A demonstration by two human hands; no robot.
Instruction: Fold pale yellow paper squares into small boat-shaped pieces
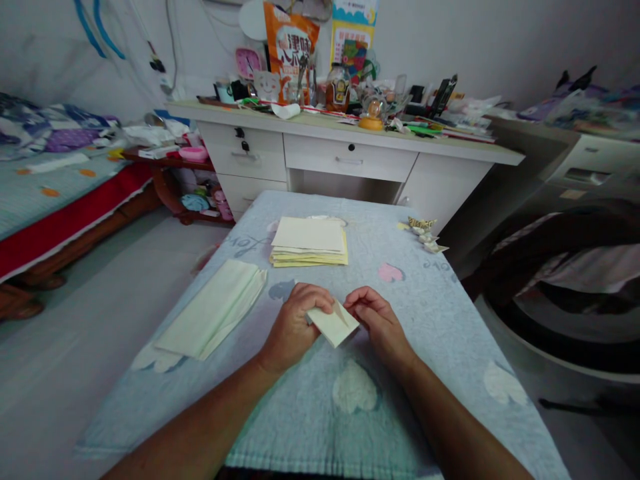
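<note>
A small piece of folded cream paper (336, 325) is held above the cloth-covered table, with a crease or flap along its upper right side. My left hand (299, 319) grips it from the left, thumb on top and fingers wrapped behind. At the paper's right edge, my right hand (376, 321) has its fingers curled and pinched on the paper's side; the fingertips are partly hidden. Beyond the hands lies a stack of cream and yellow paper sheets (309, 237). To the left rests a longer bundle of pale folded paper (213, 310).
A pale blue patterned cloth (425, 400) covers the table. Small folded paper pieces (426, 235) sit at its far right edge. Behind stands a white desk (345, 153) crowded with jars, a bag and a pink clock (247, 62). A washing machine (575, 200) stands right, a bed (60, 180) left.
</note>
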